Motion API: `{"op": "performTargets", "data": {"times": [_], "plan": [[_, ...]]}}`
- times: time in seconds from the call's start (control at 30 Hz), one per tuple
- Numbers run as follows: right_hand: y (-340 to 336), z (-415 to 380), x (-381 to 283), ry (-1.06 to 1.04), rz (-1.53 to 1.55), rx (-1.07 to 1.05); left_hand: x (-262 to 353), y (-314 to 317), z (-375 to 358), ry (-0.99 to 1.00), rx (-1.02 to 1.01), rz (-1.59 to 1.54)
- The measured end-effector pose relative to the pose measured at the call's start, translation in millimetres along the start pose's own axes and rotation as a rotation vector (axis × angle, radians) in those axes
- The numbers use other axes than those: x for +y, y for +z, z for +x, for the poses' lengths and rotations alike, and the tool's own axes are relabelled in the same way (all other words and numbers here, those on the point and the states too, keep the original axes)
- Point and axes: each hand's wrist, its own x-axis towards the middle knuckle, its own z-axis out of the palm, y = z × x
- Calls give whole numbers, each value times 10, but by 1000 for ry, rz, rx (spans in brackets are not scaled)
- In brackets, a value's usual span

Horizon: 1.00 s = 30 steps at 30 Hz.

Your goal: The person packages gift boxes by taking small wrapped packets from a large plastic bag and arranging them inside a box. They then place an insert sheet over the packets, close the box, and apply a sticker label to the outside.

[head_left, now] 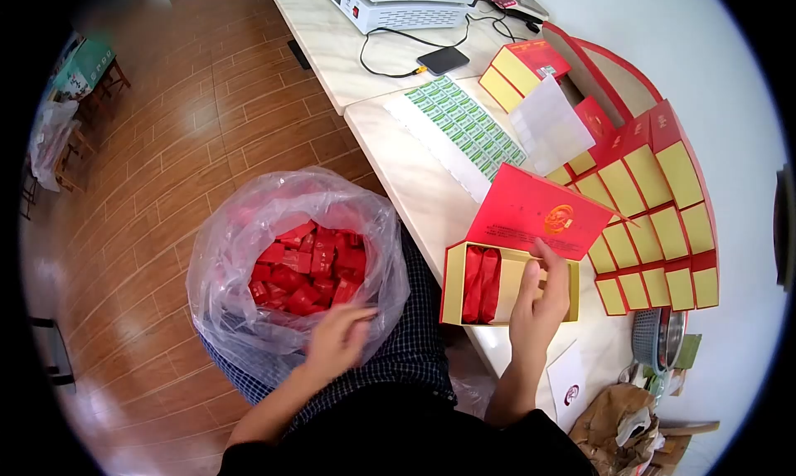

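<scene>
A clear plastic bag (220,260) full of small red packets (311,260) rests on my lap. Over its near edge is my left hand (340,339), its fingers blurred by motion, so I cannot make out whether it holds anything. At the table's edge an opened box (453,289) with a yellow inside has its red lid (539,215) raised. Two red packets (482,285) stand side by side in its left part. My right hand (539,302) reaches over the box's right part with fingers apart, and nothing shows between them.
Closed red and yellow boxes (655,219) are stacked at the right. Farther back lie a green sticker sheet (464,123), a phone (444,60) with a cable, and a white scale (398,3). A basket (647,339) and brown paper bag (609,426) are at lower right.
</scene>
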Motion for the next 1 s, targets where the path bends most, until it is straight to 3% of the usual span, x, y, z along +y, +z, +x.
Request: {"op": "performTargets", "data": {"times": [0.03, 0.1, 0.17, 0.23, 0.33, 0.43, 0.53, 0.77, 0.93, 1.0], "plan": [[10, -53, -13, 8, 1, -3, -81, -205, -183, -48, 88, 65], [71, -188, -143, -241, 276, -24, -377, -542, -850, -272, 215, 170], [280, -296, -378, -429, 489, -114, -706, -758, -1756, -660, 459, -120], [580, -461, -563, -371, 598, -289, -952, -924, -2763, -928, 570, -220], [1185, -752, -653, -216, 610, -497, -836, -731, -4091, -1629, 959, -340], [1722, -1055, -490, -105, 480, -656, -565, -163, -5059, -1961, 993, -556], [2149, -1282, -129, -25, 303, -797, -349, 295, -5332, -2063, 927, -679], [2649, -1549, 361, -28, 211, -1000, -376, 518, -5207, -1987, 843, -723], [2980, -1791, 486, -268, -2, -1006, -449, 448, -5131, -1941, 819, -713], [3103, -1839, 566, -268, -102, -1069, -448, 441, -5131, -1940, 819, -716]]}}
